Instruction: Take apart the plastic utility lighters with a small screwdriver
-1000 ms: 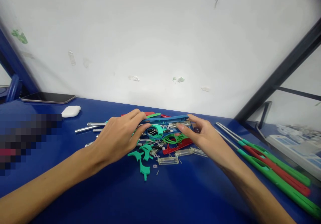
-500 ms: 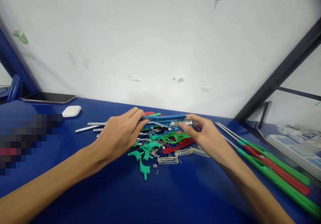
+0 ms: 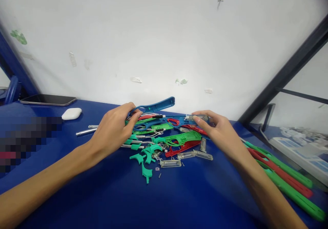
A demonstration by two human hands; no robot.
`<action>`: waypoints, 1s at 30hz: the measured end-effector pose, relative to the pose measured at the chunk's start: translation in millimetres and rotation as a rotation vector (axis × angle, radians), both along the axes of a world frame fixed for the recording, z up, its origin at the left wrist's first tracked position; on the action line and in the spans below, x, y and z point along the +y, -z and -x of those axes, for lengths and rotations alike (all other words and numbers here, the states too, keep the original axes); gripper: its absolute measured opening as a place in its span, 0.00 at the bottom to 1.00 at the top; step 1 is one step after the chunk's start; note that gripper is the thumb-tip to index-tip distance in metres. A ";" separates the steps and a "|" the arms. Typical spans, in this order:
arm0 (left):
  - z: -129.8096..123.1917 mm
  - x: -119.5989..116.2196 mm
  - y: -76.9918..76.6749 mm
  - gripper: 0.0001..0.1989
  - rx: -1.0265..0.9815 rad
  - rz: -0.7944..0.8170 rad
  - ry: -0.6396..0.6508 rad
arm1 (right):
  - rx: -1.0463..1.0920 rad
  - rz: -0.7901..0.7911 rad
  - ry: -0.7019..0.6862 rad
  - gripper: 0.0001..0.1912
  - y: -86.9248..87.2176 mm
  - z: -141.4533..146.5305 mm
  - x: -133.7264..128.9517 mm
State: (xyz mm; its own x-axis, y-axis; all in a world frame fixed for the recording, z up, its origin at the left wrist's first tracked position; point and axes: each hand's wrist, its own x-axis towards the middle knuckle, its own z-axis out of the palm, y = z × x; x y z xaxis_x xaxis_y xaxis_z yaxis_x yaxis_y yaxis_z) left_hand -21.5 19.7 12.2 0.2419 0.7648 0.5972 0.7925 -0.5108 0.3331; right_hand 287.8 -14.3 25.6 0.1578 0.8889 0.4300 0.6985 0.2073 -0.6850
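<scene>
My left hand (image 3: 116, 126) pinches one blue plastic shell half (image 3: 159, 105), whose hollow wide end points up and right. My right hand (image 3: 215, 124) holds the other blue shell half (image 3: 176, 120), with a clear fuel tank (image 3: 198, 117) under the thumb at its right end. The two halves are apart at the right. Below them lie a green shell (image 3: 183, 138), a red shell (image 3: 179, 150), teal triggers (image 3: 147, 171), wires and clear tanks (image 3: 170, 163).
Assembled green and red lighters (image 3: 284, 174) lie at the right, near a white tray (image 3: 299, 153). A phone (image 3: 48, 99) and a white case (image 3: 72, 113) are at the left. Metal rods (image 3: 85, 132) stick out by my left wrist.
The two blue halves have come apart; the left one is raised and tilted up. My right hand has shifted slightly right and up with its half and the clear tank.
</scene>
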 end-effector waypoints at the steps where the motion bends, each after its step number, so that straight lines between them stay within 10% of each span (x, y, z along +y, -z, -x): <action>1: 0.8 1.2 0.8 0.14 0.009 0.006 -0.001 | -0.015 -0.011 0.019 0.19 -0.3 -0.1 -0.2; 16: -2.2 5.4 19.8 0.15 0.211 0.143 0.077 | 0.075 -0.300 0.271 0.15 -20.6 0.9 -12.6; 30: -0.1 -5.8 14.3 0.29 0.242 0.075 0.266 | 0.121 -0.164 -0.041 0.23 -8.1 22.7 -14.7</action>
